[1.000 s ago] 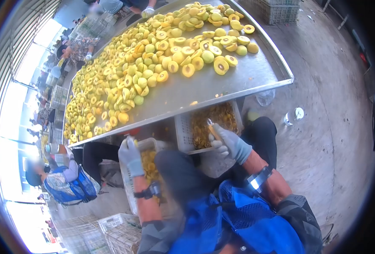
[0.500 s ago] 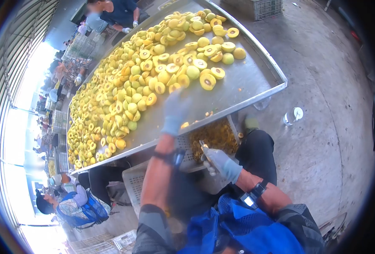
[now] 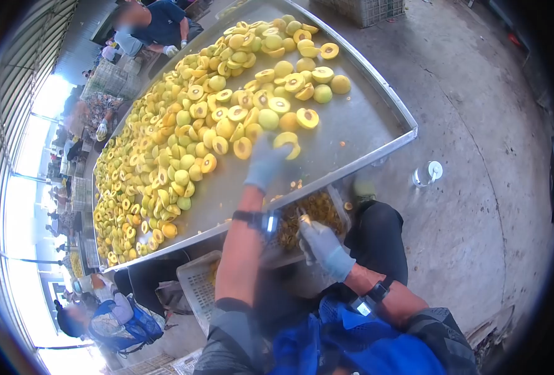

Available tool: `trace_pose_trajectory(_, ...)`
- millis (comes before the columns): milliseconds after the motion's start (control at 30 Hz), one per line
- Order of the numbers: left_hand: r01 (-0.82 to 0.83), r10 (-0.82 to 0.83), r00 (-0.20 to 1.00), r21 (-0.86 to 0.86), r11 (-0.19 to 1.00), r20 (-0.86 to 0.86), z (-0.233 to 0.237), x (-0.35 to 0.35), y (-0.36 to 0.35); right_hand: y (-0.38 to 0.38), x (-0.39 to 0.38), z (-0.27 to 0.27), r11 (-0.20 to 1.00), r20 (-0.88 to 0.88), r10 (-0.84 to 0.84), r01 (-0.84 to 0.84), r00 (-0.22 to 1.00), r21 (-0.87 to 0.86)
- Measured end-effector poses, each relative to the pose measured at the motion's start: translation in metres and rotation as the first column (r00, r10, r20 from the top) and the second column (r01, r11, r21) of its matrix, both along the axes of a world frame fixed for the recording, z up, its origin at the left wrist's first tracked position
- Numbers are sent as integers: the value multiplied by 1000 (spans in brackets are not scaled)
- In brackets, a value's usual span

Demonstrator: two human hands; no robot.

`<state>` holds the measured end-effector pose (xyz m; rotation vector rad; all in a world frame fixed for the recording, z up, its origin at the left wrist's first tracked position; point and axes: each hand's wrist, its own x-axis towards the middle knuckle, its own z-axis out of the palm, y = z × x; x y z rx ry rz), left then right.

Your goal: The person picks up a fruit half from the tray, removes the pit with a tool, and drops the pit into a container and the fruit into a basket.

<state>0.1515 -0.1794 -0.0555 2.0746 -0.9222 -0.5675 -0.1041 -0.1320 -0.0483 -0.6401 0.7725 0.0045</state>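
Observation:
My left hand [image 3: 266,164], in a pale glove and slightly blurred, reaches onto the metal table [image 3: 358,125]. Its fingers are closed on the edge of a yellow peach half [image 3: 287,145] that lies at the near side of the pile. A broad heap of cut peach halves [image 3: 183,144], many with brown pits or hollows showing, spreads over the table. Below the table edge my gloved right hand [image 3: 324,249] grips a small hand tool [image 3: 304,217] with a short metal tip; most of its handle is hidden. Under that tip stands a crate of brownish scraps [image 3: 321,209].
A white perforated crate [image 3: 199,284] stands by my legs. On the concrete floor to the right is a clear container with a white lid [image 3: 427,174]. Co-workers sit at the far side [image 3: 158,28] and at the left [image 3: 111,319]. The table has a raised metal rim [image 3: 389,140].
My left hand has reached farther to the peach halves and taken hold of one, which has shifted toward me. My right hand stays low with the tool. The view has shifted slightly.

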Motion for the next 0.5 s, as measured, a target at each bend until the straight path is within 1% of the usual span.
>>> trace_pose_trajectory(33, -29, 3, 974, -112, 993, -228, 9, -5, 15, -3, 1, -3, 995, 34, -51, 54, 998, -85)
trace_pose_trajectory(67, -83, -19, 895, -209, 974, -445, 16, -14, 30, -5, 0, -10, 980, 70, -99, 109, 993, -165)
trace_pose_trajectory(100, -126, -36, 826, -246, 961, -562, 21, -25, 48, -4, -3, -13, 959, 106, -136, 158, 985, -237)
trace_pose_trajectory(133, -181, -53, 743, -277, 944, -667, 27, -36, 68, -8, -6, -7, 961, 143, -106, 139, 984, -241)
trace_pose_trajectory(167, -243, -77, 648, -302, 922, -757, 33, -46, 88, -7, -4, -4, 911, 171, -56, 121, 984, -394)
trace_pose_trajectory(200, -328, -60, 622, -328, 886, -781, 35, -61, 103, -5, -2, -1, 837, 193, -2, 107, 981, -537)
trace_pose_trajectory(233, -379, -73, 576, -346, 858, -814, 26, -70, 116, -4, -2, 3, 738, 205, 56, 98, 977, -668)
trace_pose_trajectory(267, -431, -94, 529, -363, 826, -843, 14, -77, 129, -3, -2, 13, 764, 146, 139, -12, 979, -645)
trace_pose_trajectory(300, -483, -121, 483, -379, 789, -867, 7, -85, 140, 2, -1, 18, 741, 155, 142, -1, 978, -671)
trace_pose_trajectory(367, -493, -156, 500, -428, 757, -852, 31, -115, 148, 12, 3, 26, 689, 179, 144, 31, 973, -724)
trace_pose_trajectory(400, -496, -175, 507, -452, 741, -844, 41, -126, 152, 16, 4, 27, 661, 158, 145, 23, 977, -750)
trace_pose_trajectory(467, -561, -231, 470, -490, 667, -852, 40, -137, 160, 24, 3, 26, 603, 115, 144, 5, 983, -798)
trace_pose_trajectory(500, -591, -262, 452, -507, 627, -852, 43, -142, 162, 26, 1, 28, 554, 88, 164, -18, 983, -832)
